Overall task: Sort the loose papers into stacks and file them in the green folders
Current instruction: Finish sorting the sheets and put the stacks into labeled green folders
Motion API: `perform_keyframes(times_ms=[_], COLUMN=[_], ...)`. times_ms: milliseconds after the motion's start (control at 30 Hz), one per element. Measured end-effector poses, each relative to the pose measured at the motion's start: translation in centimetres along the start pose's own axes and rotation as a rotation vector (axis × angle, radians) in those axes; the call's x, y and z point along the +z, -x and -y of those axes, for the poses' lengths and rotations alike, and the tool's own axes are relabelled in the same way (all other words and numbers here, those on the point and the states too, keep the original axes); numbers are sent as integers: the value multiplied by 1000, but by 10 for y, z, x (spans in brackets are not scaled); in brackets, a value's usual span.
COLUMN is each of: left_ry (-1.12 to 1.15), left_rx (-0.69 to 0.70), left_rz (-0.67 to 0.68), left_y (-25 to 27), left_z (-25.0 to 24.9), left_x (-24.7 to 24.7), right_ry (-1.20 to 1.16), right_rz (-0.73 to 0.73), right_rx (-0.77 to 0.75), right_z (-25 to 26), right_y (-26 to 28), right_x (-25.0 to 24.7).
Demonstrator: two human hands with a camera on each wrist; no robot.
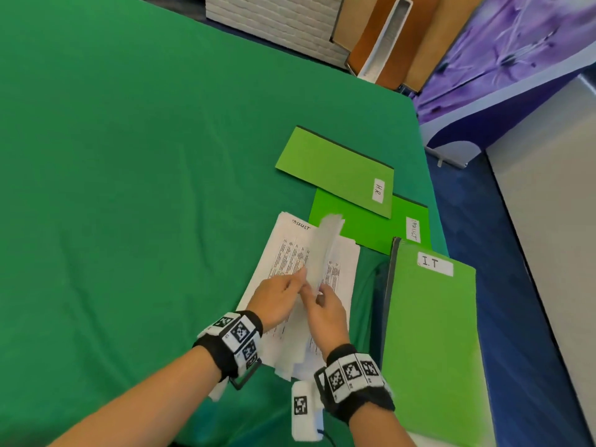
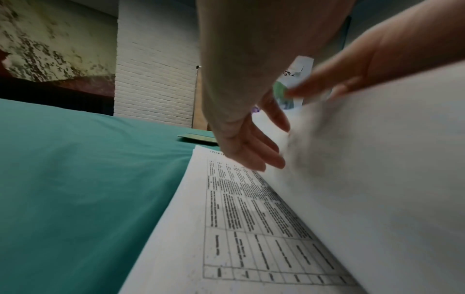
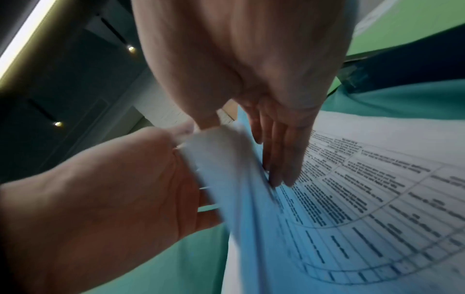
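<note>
A pile of printed papers (image 1: 283, 250) lies on the green table cloth (image 1: 129, 188), its top page headed with a handwritten word. Several lifted sheets (image 1: 325, 246) stand on edge above the pile, blurred. My left hand (image 1: 298, 280) touches their left face with straight fingers (image 2: 254, 159). My right hand (image 1: 317, 293) pinches the lifted sheets (image 3: 226, 169) between thumb and fingers, and its fingertips (image 3: 279, 175) reach the printed table page (image 3: 365, 189) beneath. Three green folders lie to the right: "H.R." (image 1: 335, 169), one with an unclear label (image 1: 371, 230) and "I.T" (image 1: 429, 333).
The table's right edge (image 1: 435, 195) runs just past the folders, with blue floor below. A white brick block (image 1: 274, 17) and brown boards (image 1: 387, 37) stand beyond the far edge. A white tagged device (image 1: 303, 411) lies near my right wrist. Bare green cloth stretches to the left.
</note>
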State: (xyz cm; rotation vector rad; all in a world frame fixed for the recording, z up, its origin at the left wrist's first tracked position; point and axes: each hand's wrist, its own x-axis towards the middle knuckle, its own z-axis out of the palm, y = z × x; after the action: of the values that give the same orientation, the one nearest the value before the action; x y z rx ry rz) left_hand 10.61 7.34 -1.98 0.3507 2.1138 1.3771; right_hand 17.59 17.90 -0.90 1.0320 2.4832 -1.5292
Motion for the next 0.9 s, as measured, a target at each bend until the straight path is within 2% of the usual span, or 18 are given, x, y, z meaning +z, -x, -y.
perform_keyframes(times_ms=[100, 167, 233, 300, 533, 767, 900], left_ry=[-117, -154, -150, -134, -159, -138, -31], left_rx=[7, -21, -55, -72, -106, -123, -143], left_rz=[25, 41, 45, 45, 54, 31, 42], left_y=[-2, -3, -5, -7, -18, -30, -31], left_z=[9, 14, 18, 19, 16, 12, 10], left_x=[-1, -4, -7, -9, -8, -10, -11], right_ry=[86, -14, -216, -317, -322, -437, -435], right_rz=[-91, -129, -99, -40, -66, 90, 85], right_rx=[-34, 19, 113, 176, 244, 272, 266], right_z=[-7, -9, -9, -7, -5, 4, 7], right_y=[-3, -5, -5, -4, -8, -7, -8], right_x=[1, 0, 1, 3, 7, 14, 15])
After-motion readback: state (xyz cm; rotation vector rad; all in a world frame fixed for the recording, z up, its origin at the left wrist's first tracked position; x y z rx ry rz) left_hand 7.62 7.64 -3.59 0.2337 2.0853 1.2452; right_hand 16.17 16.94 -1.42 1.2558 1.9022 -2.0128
